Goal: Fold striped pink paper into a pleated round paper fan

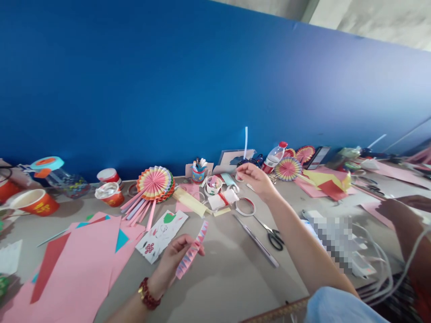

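The left hand (171,259) pinches the pleated paper (191,255) over the near middle of the table (222,282). It should be light, springy and easily crushed (hold the fold edges). Far right of it, the right hand (258,180) is curled; I cannot tell whether it grips anything.

Lit softly and moderately, with a pale violet glare washing over the right side of the tall smooth blue partition (188,85). Shows faint, soft-edged shadows on the flat grey-brown tabletop (232,280), wide-angle stretching and smearing toward the edges, and coarse square pixelation across a pale oblong object (365,270).
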`<state>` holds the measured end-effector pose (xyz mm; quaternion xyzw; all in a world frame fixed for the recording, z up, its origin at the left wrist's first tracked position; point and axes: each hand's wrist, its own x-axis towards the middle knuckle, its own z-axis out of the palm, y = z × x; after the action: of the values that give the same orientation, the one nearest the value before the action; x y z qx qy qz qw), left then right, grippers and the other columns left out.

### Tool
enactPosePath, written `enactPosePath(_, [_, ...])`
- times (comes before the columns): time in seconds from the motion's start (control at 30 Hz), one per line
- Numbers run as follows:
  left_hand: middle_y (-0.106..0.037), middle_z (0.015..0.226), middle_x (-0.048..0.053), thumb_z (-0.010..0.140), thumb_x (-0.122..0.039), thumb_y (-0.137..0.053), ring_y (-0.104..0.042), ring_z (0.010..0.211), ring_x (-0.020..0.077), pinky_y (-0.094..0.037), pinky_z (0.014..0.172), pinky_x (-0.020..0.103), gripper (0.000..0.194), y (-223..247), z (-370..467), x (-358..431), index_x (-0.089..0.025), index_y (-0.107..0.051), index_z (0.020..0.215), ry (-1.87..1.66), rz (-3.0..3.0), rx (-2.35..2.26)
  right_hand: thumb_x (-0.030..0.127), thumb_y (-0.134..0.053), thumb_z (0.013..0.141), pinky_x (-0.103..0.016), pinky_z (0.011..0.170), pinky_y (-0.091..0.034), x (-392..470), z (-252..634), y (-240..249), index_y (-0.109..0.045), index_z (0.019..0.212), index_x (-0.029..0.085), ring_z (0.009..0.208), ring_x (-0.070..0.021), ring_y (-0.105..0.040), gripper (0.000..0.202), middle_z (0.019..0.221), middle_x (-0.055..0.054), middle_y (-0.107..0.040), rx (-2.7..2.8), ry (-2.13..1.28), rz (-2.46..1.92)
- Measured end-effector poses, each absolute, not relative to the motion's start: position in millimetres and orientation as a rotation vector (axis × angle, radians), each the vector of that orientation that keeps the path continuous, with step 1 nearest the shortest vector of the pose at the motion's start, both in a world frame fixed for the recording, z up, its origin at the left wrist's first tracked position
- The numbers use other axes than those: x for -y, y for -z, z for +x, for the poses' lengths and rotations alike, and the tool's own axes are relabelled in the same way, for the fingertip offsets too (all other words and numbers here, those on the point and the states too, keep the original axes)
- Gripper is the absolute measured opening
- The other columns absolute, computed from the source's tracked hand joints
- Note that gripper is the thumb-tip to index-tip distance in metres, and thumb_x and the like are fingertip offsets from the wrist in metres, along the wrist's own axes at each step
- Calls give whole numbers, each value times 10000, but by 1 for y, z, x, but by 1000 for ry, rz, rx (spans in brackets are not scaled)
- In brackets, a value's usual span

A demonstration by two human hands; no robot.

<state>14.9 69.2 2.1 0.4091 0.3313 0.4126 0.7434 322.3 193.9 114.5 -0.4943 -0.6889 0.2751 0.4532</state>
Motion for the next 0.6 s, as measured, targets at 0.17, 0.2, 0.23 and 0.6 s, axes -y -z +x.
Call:
enactPosePath(0.17, [-755,824,97,759,-424,-771,-668,819,202,-456,812,293,296,-3,13,-69,-153,-656,790,-926,900,-690,345,-703,829,-322,782,-511,-179,317,-156,-648,973,208,801,-154,-620,206,833,-10,-628,1419,-877,-992])
enactPosePath(0.2, [-756,824,99,756,-422,-772,-670,814,205,-457,813,298,296,-3,12,-70,-152,-657,797,-932,899,-687,335,-712,825,-331,791,-519,-174,315,-163,-650,959,215,797,-153,-622,190,830,-6,-624,1395,-904,-950])
enactPosePath(0.23, [-756,823,99,756,-416,-770,-672,813,210,-458,818,306,290,-4,11,-70,-153,-659,804,-941,895,-683,323,-717,824,-338,797,-526,-169,314,-169,-652,950,220,786,-149,-622,175,837,-4,-622,1377,-917,-906])
enactPosePath(0.6, [-743,766,79,699,-342,-751,-652,702,191,-462,651,276,216,-15,4,-80,-170,-658,790,-1093,775,-847,364,-666,829,-236,537,-421,-122,268,-92,-660,887,179,592,-124,-551,193,732,-19,-650,1740,-1205,-1251])
